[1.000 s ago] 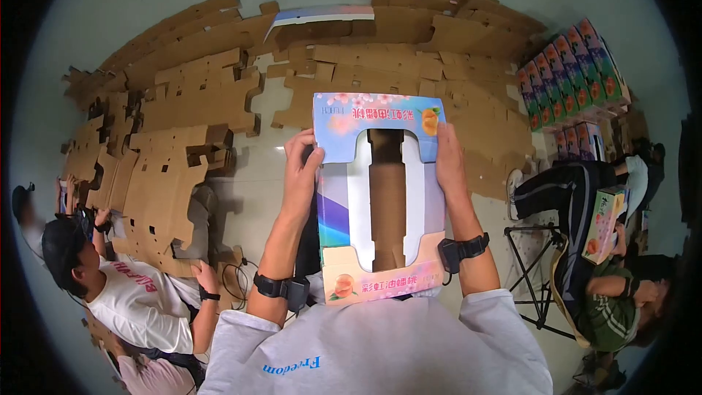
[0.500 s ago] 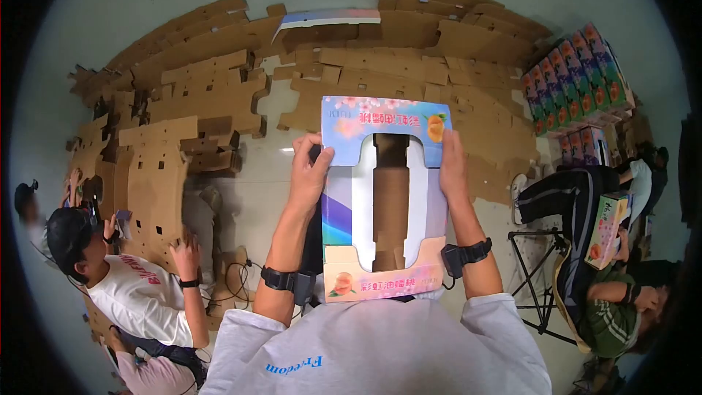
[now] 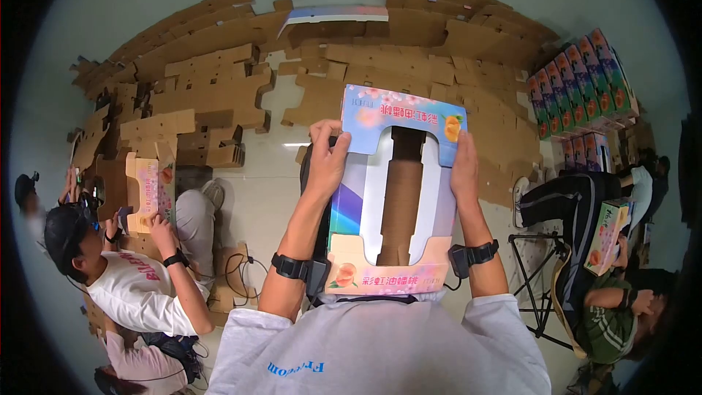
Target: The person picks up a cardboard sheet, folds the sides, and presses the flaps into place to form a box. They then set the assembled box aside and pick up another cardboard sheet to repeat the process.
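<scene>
A colourful printed cardboard carton (image 3: 374,197) is held in front of my chest, its open side facing me. It has a blue flap with blossoms at the far end, a peach-coloured flap at the near end, and a long cutout between them with white inner edges. My left hand (image 3: 329,155) grips the upper left side, thumb on the near face and fingers curled around the edge. My right hand (image 3: 463,167) presses against the upper right side with fingers fairly straight. The carton's underside is hidden.
Flat brown cardboard sheets (image 3: 212,80) cover much of the floor and lean along the wall. Finished printed cartons (image 3: 578,91) are stacked at the right. A co-worker (image 3: 139,278) at the left handles a printed carton (image 3: 146,190). Another person sits at the right beside a black folding stool (image 3: 537,285).
The carton has shifted slightly right and turned a little clockwise, with both my hands moving along. The co-worker at the left has turned a plain cardboard piece so its printed side shows.
</scene>
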The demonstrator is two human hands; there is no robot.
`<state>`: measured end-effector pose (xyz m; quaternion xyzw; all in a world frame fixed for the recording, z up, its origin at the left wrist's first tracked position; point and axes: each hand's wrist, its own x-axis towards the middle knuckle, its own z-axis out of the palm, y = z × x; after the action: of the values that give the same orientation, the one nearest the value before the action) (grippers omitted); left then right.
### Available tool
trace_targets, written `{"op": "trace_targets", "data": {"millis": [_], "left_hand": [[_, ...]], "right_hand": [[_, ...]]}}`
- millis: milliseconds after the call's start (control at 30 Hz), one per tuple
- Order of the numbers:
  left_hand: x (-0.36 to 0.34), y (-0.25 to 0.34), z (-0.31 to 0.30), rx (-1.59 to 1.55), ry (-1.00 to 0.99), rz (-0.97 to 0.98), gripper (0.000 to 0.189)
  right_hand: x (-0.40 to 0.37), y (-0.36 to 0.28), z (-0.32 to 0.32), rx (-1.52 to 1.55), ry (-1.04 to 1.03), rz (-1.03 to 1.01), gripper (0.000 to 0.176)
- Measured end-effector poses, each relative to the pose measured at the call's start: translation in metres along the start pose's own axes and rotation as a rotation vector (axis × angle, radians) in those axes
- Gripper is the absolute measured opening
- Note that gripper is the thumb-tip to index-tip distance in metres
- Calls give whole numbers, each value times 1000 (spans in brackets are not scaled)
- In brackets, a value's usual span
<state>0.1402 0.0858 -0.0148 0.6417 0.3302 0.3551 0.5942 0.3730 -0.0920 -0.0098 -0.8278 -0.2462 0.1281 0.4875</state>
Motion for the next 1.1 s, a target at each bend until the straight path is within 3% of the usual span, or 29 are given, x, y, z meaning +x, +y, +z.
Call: {"op": "trace_targets", "data": {"millis": [100, 200, 367, 500, 900, 1000, 1100], "left_hand": [[0, -13, -4, 35, -17, 80, 23], [-10, -6, -14, 92, -87, 101, 26], [-22, 16, -37, -58, -232, -52, 56], [-20, 20, -40, -97, -191, -120, 60], [-14, 21, -54, -222, -320, -146, 47], [-12, 27, -53, -403, -267, -270, 41], [-13, 32, -43, -188, -209, -237, 35]], "right_hand": [[-1, 2, -3, -26, 13, -82, 52], [-3, -5, -3, 41, -1, -34, 51], [-1, -15, -1, 59, -40, -36, 48], [0, -20, -2, 105, -86, -28, 47], [1, -19, -1, 77, -73, -12, 48], [2, -16, 0, 98, -68, -76, 48], [2, -9, 3, 110, -65, -61, 46]]}}
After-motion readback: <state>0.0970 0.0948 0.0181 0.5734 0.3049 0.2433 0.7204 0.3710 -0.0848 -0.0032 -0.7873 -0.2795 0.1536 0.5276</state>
